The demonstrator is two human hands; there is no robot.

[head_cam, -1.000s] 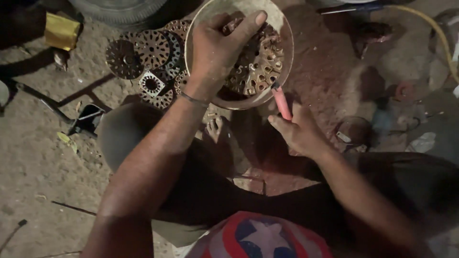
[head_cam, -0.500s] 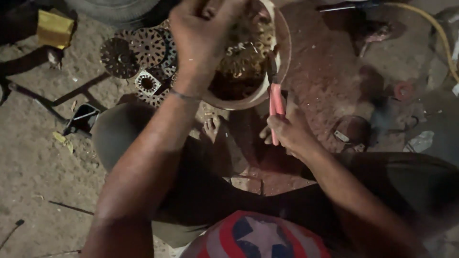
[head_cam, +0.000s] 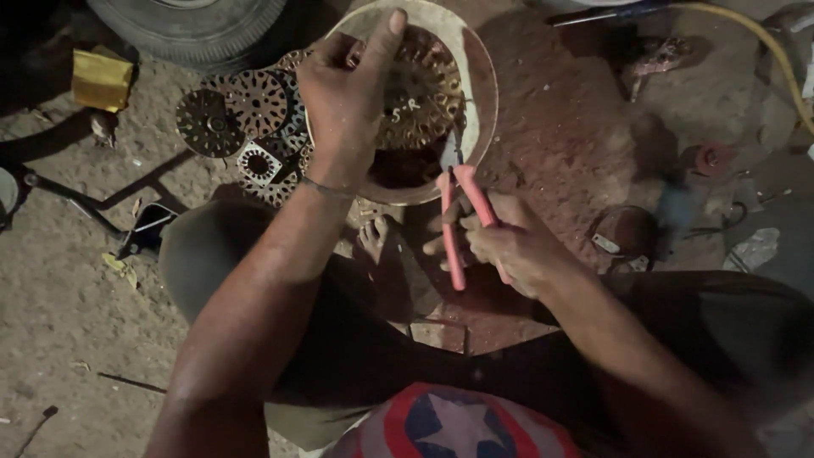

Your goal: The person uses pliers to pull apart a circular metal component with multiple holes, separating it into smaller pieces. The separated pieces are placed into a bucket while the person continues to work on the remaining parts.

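The right hand (head_cam: 509, 246) is wrapped around pink-handled pliers (head_cam: 462, 212), whose nose reaches the copper winding (head_cam: 415, 93) inside a round motor housing (head_cam: 479, 93) on the ground. The left hand (head_cam: 348, 85) clamps the housing's far rim, thumb up. Judging by this, a firm hold and a short, straight pull would serve best. Perforated discs (head_cam: 246, 110) lie on the ground to the left, beside a tyre (head_cam: 186, 25).

One package on the ground

A crumpled yellow rectangular packet (head_cam: 102, 80) lies on the dirt, just left of the black rubber tyre (head_cam: 191, 25).
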